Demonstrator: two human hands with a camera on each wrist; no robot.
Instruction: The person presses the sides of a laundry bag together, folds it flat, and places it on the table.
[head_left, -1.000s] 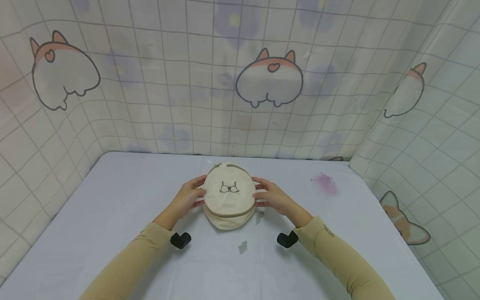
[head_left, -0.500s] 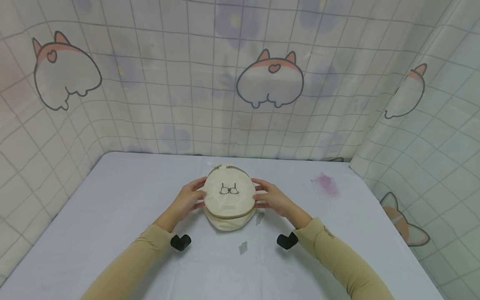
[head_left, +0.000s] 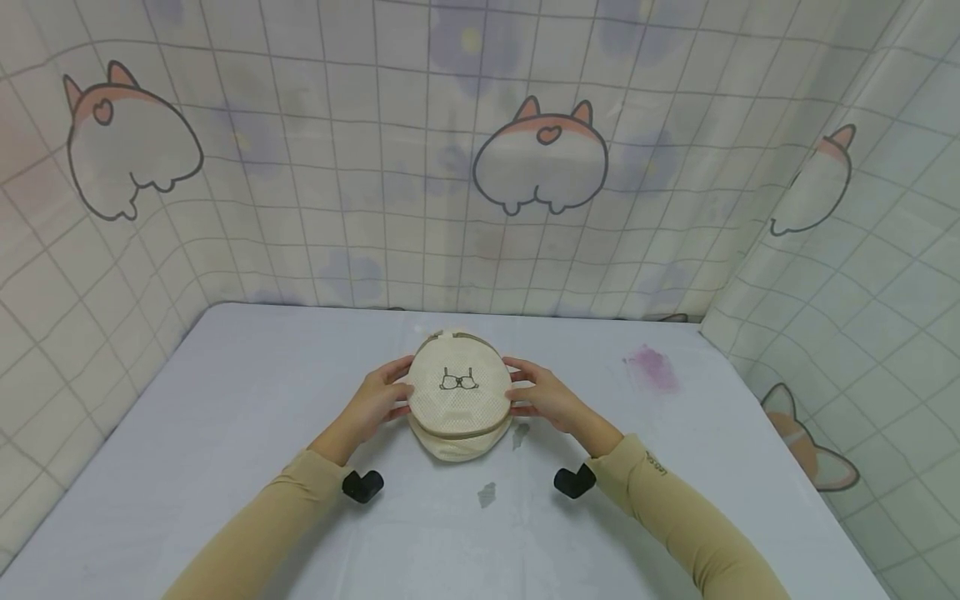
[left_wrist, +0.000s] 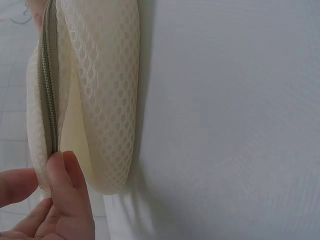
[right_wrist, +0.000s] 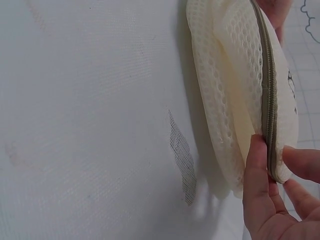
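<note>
A round cream mesh bra laundry bag (head_left: 459,408) rests on the table, with a small bra drawing on its top. An olive-grey zipper (left_wrist: 47,75) runs round the upper rim. At the bag's left side, my left hand (head_left: 366,407) pinches the zippered edge between thumb and fingers. My right hand (head_left: 553,397) pinches the same edge on the opposite side, its thumb on top in the right wrist view. Below the zipper the mesh wall (right_wrist: 215,90) sags into a fold. The bag's inside is hidden.
A white cloth covers the table (head_left: 262,367). It has a pink stain (head_left: 652,368) at the right and grey mesh-like patches (head_left: 487,495) near the bag. Behind hangs a grid-patterned curtain (head_left: 405,192). Black wrist devices (head_left: 363,486) show below the sleeves.
</note>
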